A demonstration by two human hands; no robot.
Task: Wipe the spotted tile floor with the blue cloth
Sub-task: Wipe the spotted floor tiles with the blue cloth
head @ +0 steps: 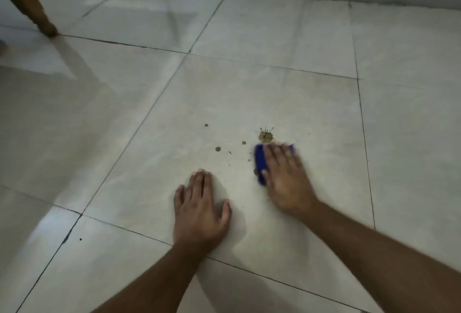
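Pale tile floor (249,93) fills the frame, and low at centre the left hand (199,210) lies open and flat, probably for support, while the right hand (287,178) presses flat on the blue cloth (260,163), just under the brown splash (266,136).

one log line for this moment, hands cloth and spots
right hand flat on blue cloth, blurred | left hand flat on tile floor | big brown spot just beyond cloth | small spots unwiped
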